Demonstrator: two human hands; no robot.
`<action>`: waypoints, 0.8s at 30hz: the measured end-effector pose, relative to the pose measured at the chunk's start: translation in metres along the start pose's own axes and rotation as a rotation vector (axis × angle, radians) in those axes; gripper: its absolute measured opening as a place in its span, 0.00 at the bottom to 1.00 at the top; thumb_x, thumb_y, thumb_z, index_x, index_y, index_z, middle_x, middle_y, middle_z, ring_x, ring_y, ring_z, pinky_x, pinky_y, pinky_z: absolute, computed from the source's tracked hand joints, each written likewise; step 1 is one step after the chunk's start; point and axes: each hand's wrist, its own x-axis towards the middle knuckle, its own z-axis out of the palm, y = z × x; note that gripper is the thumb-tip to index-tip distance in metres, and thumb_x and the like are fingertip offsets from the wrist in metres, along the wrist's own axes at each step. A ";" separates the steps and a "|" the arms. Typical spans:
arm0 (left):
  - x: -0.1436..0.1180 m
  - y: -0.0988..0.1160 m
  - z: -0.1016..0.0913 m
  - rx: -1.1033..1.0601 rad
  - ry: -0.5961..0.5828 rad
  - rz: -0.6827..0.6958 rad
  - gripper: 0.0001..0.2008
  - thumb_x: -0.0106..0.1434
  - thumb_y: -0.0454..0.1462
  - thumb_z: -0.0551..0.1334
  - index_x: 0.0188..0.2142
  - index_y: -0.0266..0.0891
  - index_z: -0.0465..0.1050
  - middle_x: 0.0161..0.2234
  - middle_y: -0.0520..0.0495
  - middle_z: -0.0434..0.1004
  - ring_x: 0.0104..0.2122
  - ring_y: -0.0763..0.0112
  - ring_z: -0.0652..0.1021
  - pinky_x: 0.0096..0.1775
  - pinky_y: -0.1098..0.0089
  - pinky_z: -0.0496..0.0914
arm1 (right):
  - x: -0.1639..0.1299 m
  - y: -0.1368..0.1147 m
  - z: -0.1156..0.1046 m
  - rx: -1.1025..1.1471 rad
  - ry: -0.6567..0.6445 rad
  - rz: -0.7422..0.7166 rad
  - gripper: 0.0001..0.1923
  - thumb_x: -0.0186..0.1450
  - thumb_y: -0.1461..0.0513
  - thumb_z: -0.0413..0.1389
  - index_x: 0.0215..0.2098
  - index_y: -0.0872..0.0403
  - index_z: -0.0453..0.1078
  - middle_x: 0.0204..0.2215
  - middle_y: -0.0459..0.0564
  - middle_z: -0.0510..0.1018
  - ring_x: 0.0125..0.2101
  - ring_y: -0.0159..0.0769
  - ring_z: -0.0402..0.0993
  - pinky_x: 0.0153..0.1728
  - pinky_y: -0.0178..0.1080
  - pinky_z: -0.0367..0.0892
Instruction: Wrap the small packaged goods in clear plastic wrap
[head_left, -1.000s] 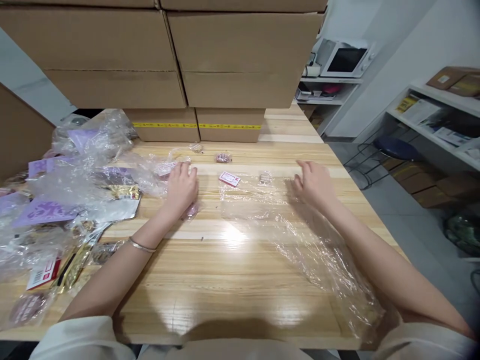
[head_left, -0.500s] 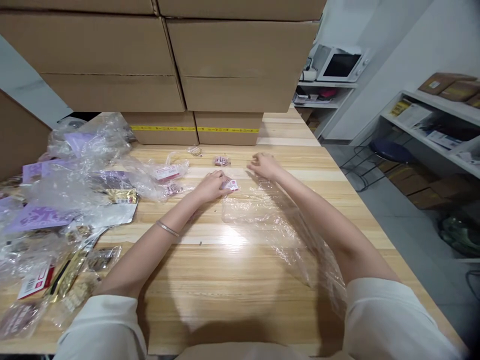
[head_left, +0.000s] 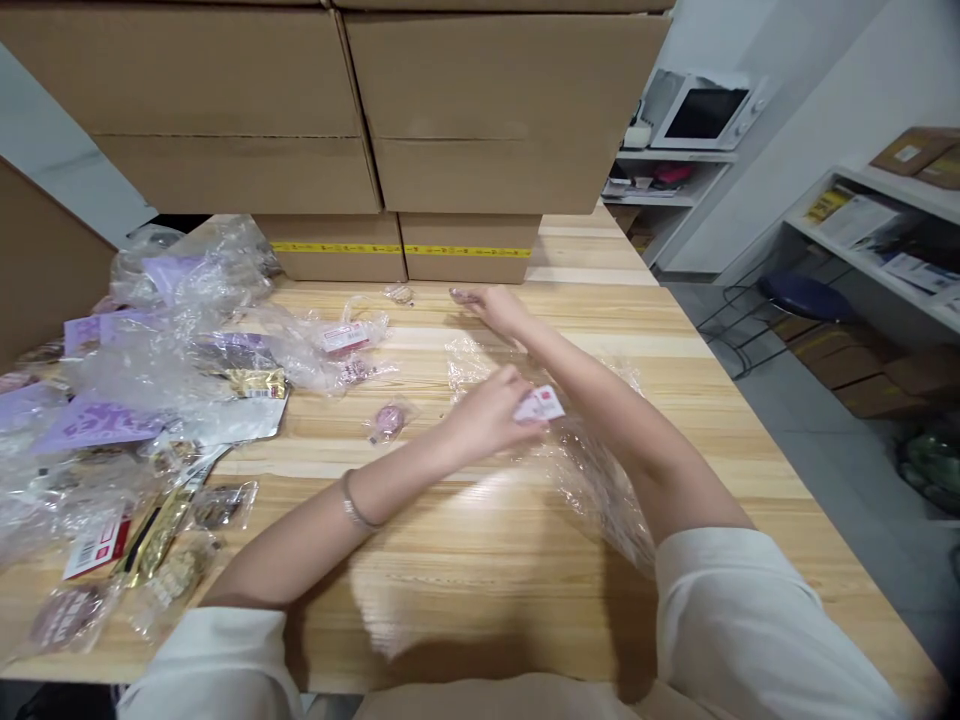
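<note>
My left hand (head_left: 495, 412) is closed on a small white-and-pink labelled packet (head_left: 541, 403), which sticks out past the fingers to the right. Farther up the table, my right hand (head_left: 491, 306) reaches across to the left, its fingers closed on a small dark purple wrapped packet (head_left: 463, 297) that is mostly covered. A crinkled clear plastic bag (head_left: 592, 480) lies flat on the wood beneath and between my forearms. Left of my left hand rests a round purple piece in a clear wrapper (head_left: 389, 420). Another small wrapped piece (head_left: 399, 294) lies near the boxes.
A heap of clear plastic wrapping (head_left: 150, 370) covers the left side, mixed with purple cards, gold packets (head_left: 259, 383) and wrapped snacks (head_left: 176, 575). Stacked cardboard boxes (head_left: 480, 110) stand along the back. Beyond the table's right edge are a stool (head_left: 796, 298) and shelves.
My left hand has moved right and nearer with the labelled packet, uncovering the round purple piece. My right hand has moved left and closed on the small wrapped packet. The view has shifted slightly.
</note>
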 end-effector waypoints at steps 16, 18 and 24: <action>-0.056 -0.031 0.034 0.451 -0.020 0.489 0.11 0.72 0.33 0.52 0.47 0.36 0.72 0.41 0.40 0.76 0.40 0.61 0.74 0.42 0.62 0.67 | -0.254 0.007 -0.028 -0.581 -0.066 -0.123 0.37 0.64 0.68 0.51 0.70 0.54 0.49 0.64 0.60 0.64 0.63 0.50 0.60 0.60 0.56 0.62; -0.052 -0.036 0.034 0.378 -0.008 0.388 0.12 0.72 0.33 0.51 0.45 0.35 0.73 0.41 0.40 0.77 0.40 0.61 0.75 0.43 0.61 0.68 | -0.267 -0.016 -0.030 -0.575 -0.041 -0.124 0.36 0.66 0.63 0.51 0.70 0.56 0.48 0.64 0.62 0.63 0.63 0.51 0.59 0.61 0.57 0.59; -0.043 -0.049 0.000 -0.178 -0.007 0.029 0.13 0.72 0.42 0.53 0.43 0.39 0.74 0.42 0.46 0.79 0.43 0.65 0.77 0.46 0.65 0.70 | -0.311 -0.061 -0.020 -0.726 -0.122 -0.065 0.25 0.65 0.64 0.53 0.61 0.60 0.64 0.53 0.62 0.76 0.53 0.51 0.72 0.58 0.56 0.62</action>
